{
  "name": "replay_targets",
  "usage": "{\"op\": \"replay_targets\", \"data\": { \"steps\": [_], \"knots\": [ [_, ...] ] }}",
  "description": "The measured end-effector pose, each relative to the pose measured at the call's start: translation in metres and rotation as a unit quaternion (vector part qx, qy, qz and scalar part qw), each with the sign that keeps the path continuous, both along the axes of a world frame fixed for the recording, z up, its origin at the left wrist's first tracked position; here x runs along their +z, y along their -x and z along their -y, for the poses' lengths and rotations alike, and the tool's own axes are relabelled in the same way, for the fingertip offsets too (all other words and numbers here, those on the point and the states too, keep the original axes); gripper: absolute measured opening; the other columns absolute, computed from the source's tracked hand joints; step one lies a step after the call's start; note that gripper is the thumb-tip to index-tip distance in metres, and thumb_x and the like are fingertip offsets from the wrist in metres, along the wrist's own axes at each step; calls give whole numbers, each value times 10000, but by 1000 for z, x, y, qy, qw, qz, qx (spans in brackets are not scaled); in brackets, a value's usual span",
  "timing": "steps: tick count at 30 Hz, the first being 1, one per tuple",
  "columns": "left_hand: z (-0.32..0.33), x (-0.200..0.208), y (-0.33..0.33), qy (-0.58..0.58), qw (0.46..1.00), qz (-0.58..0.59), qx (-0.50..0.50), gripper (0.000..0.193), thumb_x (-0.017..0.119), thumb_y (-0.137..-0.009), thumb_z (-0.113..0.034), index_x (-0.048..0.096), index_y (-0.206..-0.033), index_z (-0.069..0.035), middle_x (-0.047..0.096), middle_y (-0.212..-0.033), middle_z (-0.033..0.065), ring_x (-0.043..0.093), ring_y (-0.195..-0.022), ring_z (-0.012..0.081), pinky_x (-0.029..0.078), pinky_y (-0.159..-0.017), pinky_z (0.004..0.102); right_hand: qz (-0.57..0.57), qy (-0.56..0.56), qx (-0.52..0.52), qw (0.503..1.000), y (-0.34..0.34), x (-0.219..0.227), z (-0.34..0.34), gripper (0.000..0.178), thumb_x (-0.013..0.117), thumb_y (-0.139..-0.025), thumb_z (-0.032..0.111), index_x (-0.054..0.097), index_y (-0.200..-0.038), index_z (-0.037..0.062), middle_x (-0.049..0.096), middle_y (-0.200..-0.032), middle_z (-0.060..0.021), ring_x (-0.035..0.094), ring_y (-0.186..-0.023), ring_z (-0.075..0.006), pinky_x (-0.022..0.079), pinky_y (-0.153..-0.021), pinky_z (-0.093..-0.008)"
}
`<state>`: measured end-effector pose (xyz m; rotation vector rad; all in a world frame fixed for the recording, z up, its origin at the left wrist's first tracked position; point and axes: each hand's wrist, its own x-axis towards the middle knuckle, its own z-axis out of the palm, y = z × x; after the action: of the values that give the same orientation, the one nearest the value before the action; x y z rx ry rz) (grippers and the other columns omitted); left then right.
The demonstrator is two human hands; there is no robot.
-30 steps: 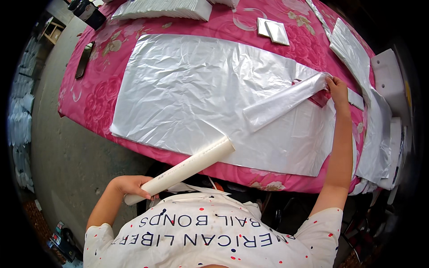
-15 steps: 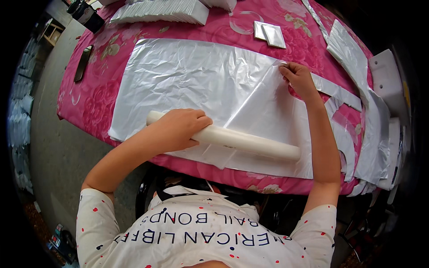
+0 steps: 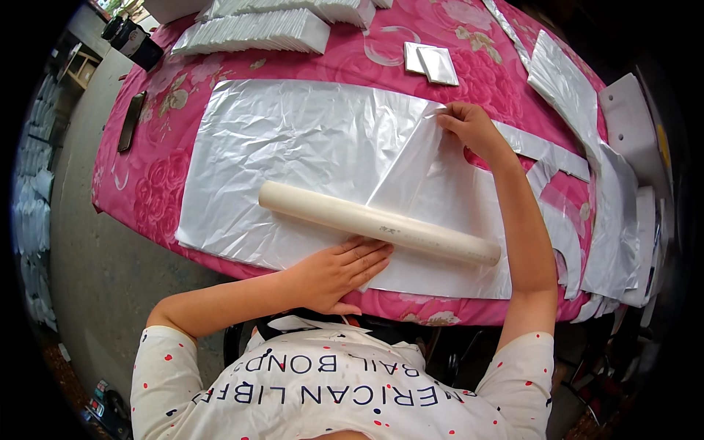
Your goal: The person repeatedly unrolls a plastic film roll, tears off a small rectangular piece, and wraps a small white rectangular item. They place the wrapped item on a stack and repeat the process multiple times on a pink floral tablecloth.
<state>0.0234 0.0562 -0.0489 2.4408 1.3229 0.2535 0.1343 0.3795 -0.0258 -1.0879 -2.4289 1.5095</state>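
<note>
A stack of thin silvery-white plastic sheets [image 3: 264, 136] lies wrinkled across the table in front of me. On it rests a long cream-coloured tube [image 3: 323, 213], slanting down to the right. My left hand [image 3: 343, 270] lies flat at the near edge of the sheets, fingers stretched out, their tips by the tube's near side. With its fingers pinched, my right hand [image 3: 475, 132] holds the far edge of the top plastic sheet, where a fold [image 3: 405, 163] runs down toward the tube.
Two small flat silvery packets [image 3: 438, 66] and rows of stacked white packets [image 3: 257, 33] lie farther back. A phone [image 3: 132, 121] and a black cup [image 3: 133, 42] are on the left. More silvery film [image 3: 616, 213] and a white box [image 3: 636, 121] are at the right.
My left hand has let go of the tube and come down flat on its near side. The tube has shifted slightly right. My right hand has drawn the sheet's edge leftward.
</note>
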Motion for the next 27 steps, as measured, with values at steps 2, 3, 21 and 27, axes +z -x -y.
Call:
{"op": "replay_targets", "data": {
  "steps": [2, 3, 21, 27],
  "knots": [
    [3, 0, -4, -8, 1000, 5, 9, 850, 451, -813, -573, 320, -1325, 92, 251, -1438, 230, 199, -1366, 319, 129, -1118, 439, -83, -54, -59, 993, 0, 5, 10, 337, 629, -842, 233, 576, -1095, 17, 591, -946, -82, 553, -837, -134, 449, -714, -273],
    [5, 1, -7, -12, 1000, 8, 13, 838, 431, -825, -582, 335, -1319, 88, 265, -1432, 232, 212, -1362, 322, 142, -1113, 447, -124, -82, -89, 985, -3, 7, 16, 395, 636, -836, 238, 555, -1154, 19, 595, -1025, -114, 567, -910, -161, 459, -770, -289],
    [23, 4, -32, 22, 997, 14, 74, 807, 455, -828, -565, 313, -1363, 22, 213, -1467, 197, 179, -1378, 298, 139, -1096, 471, 39, -451, -31, 891, -102, -6, 128, 490, 632, -764, 88, 516, -1237, 40, 568, -1051, -133, 518, -969, -303, 431, -833, -386],
    [1, 10, -12, -1, 996, 91, -14, 789, 524, -805, -507, 294, -1380, -18, 199, -1476, 183, 167, -1381, 301, 121, -1102, 475, 81, -465, -122, 873, -130, -3, 106, 455, 599, -811, 75, 503, -1253, 33, 564, -1059, -156, 510, -971, -314, 427, -839, -386]
  ]
}}
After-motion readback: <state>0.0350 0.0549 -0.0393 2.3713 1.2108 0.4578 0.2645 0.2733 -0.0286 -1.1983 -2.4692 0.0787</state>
